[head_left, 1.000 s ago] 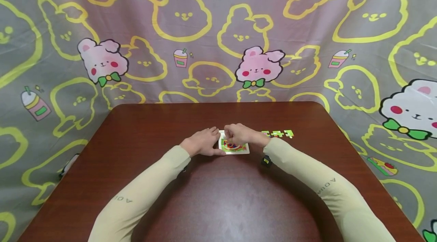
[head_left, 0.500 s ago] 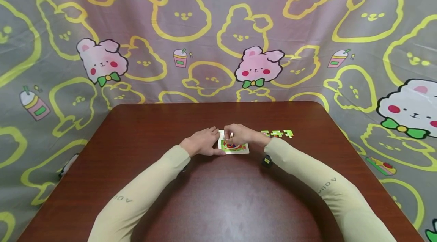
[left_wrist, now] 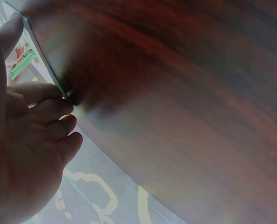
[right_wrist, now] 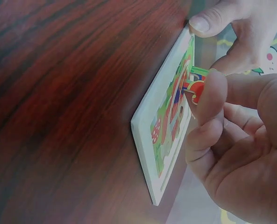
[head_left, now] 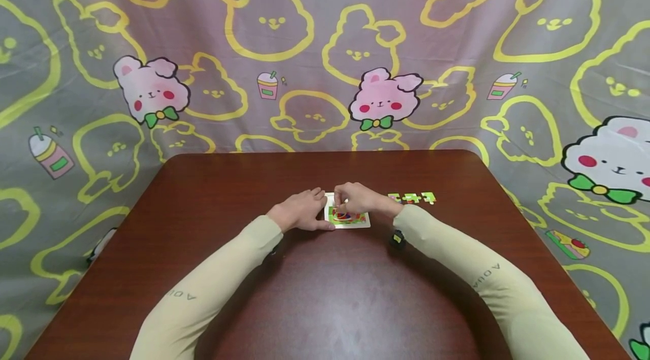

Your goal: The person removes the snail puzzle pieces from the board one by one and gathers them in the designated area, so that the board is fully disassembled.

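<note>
A white-framed jigsaw puzzle board (head_left: 359, 224) with a colourful picture lies flat on the table, between both hands. My left hand (head_left: 303, 210) rests along the board's left side, its thumb (right_wrist: 207, 23) at the near left corner and its fingers (left_wrist: 42, 93) by the edge. Between thumb and index finger my right hand (head_left: 359, 198) pinches a small red, green and blue puzzle piece (right_wrist: 197, 88), tilted just over the board's picture. Part of this piece is hidden by the fingers. Several loose puzzle pieces (head_left: 412, 198) lie in a row to the right of the board.
The dark brown wooden table (head_left: 325, 292) reaches back to a grey curtain (head_left: 304, 72) printed with cartoon animals. Both forearms, in pale sleeves (head_left: 213, 281), lie across the near part of the table. A dark wrist device (head_left: 398, 238) hangs below the right wrist.
My right hand has shifted only slightly over the board, still pinching the puzzle piece. The left hand, board and loose pieces stay in place.
</note>
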The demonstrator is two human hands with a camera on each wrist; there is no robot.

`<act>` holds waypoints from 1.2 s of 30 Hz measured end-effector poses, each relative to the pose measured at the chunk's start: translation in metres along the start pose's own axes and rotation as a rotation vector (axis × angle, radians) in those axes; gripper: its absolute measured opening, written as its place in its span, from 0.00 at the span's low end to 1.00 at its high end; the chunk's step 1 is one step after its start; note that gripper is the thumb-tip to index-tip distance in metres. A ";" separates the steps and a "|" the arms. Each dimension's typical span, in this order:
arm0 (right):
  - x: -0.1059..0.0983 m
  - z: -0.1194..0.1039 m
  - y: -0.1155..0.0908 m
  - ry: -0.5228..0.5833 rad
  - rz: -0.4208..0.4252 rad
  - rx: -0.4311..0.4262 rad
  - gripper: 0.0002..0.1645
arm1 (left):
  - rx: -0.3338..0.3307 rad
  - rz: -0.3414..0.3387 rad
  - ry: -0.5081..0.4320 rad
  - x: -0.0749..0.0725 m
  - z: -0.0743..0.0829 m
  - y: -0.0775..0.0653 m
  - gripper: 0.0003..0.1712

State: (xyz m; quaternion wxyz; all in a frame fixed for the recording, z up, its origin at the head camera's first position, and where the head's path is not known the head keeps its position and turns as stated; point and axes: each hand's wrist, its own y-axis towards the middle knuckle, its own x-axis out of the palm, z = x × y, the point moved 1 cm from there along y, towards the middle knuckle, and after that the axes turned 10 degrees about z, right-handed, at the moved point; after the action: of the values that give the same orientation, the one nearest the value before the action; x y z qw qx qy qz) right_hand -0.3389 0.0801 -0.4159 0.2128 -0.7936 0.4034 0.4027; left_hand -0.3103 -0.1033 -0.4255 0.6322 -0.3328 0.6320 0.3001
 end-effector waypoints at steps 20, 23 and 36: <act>0.008 -0.001 -0.005 -0.137 0.049 -0.125 0.12 | 0.010 0.038 -0.021 0.001 0.000 -0.002 0.52; 0.008 0.001 -0.003 -0.127 0.047 -0.132 0.11 | 0.001 0.021 -0.011 0.001 0.001 -0.002 0.49; 0.005 0.008 0.002 -0.082 0.009 -0.144 0.09 | 0.011 0.007 0.024 -0.002 0.002 0.000 0.43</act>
State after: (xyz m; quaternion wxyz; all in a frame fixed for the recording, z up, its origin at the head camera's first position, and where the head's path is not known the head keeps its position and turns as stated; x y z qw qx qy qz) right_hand -0.3423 0.0823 -0.4246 0.1698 -0.7877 0.3681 0.4638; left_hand -0.3090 -0.1018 -0.4232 0.6253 -0.3307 0.6425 0.2948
